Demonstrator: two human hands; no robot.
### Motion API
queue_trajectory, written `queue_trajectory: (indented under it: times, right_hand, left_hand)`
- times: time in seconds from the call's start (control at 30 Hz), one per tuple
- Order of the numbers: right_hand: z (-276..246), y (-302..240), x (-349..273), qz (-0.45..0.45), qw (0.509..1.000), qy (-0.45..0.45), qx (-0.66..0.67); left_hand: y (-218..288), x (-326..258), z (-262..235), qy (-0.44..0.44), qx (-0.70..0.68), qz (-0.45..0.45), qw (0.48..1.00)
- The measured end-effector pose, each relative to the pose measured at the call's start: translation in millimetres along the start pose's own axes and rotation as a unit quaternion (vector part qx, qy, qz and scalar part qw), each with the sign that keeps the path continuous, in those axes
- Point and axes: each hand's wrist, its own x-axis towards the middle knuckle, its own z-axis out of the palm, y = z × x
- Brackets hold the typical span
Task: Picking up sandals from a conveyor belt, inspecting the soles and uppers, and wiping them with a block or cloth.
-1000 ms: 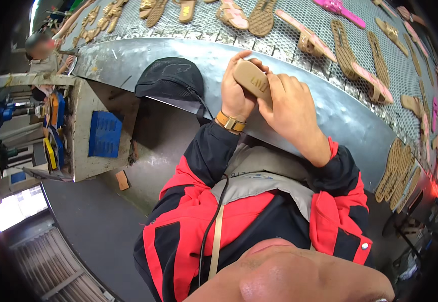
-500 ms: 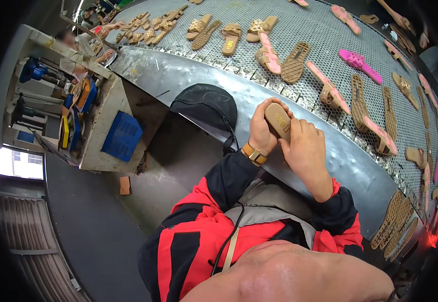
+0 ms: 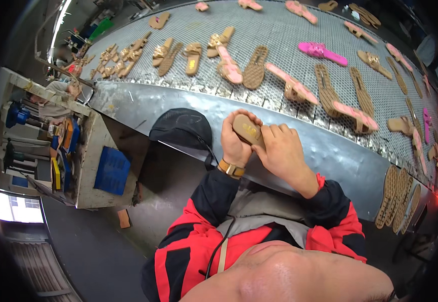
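A tan sandal with gold print on its heel end is held between my two hands, over the metal ledge. My left hand is wrapped round its heel end from the left and beneath. From the right, my right hand closes over the other end, thumb and fingers against it. That covered end is hidden, so I cannot see its strap. Beyond my hands, tan, pink and magenta sandals lie spread on a grey mesh conveyor belt. A magenta sandal and a pink-soled sandal are among them.
A black cap-like bag rests on the sheet-metal ledge left of my hands. Several loose outsoles lie at the ledge's right end. At left stands a worn machine cabinet with a blue panel; a person is behind it.
The whole view has shifted, so belt, ledge and hands sit farther left. Both hands keep hold of the sandal, which is tilted somewhat differently.
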Motion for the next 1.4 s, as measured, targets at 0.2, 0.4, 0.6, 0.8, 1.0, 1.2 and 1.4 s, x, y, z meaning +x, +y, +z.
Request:
queue_trajectory:
  times: [0.2,0.4,0.6,0.8,1.0,1.2,1.4]
  right_hand:
    - [8,13,-9,-0.012,1.000,0.000,-0.017]
    - [11,14,-12,-0.023,0.999,0.023,-0.039]
    - [13,13,-12,-0.032,0.998,0.038,-0.042]
    - [4,18,-4,0.016,0.995,-0.020,0.095]
    - [-6,41,24,0.184,0.752,-0.343,0.532]
    - [37,12,75,0.110,0.637,-0.285,0.707]
    - [103,-15,235,0.160,0.686,-0.152,0.693]
  left_hand:
    - [-4,3,0,-0.001,-0.004,-0.014,1.000]
    - [-6,-3,0,-0.030,0.011,-0.006,0.999]
    - [-9,1,-1,-0.080,0.086,0.035,0.992]
    - [4,-1,0,-0.096,0.080,0.005,0.992]
    - [76,-5,-4,-0.175,0.062,-0.074,0.980]
    - [173,47,-26,-0.121,0.055,-0.026,0.991]
    - [311,223,-121,-0.026,0.518,0.139,0.844]
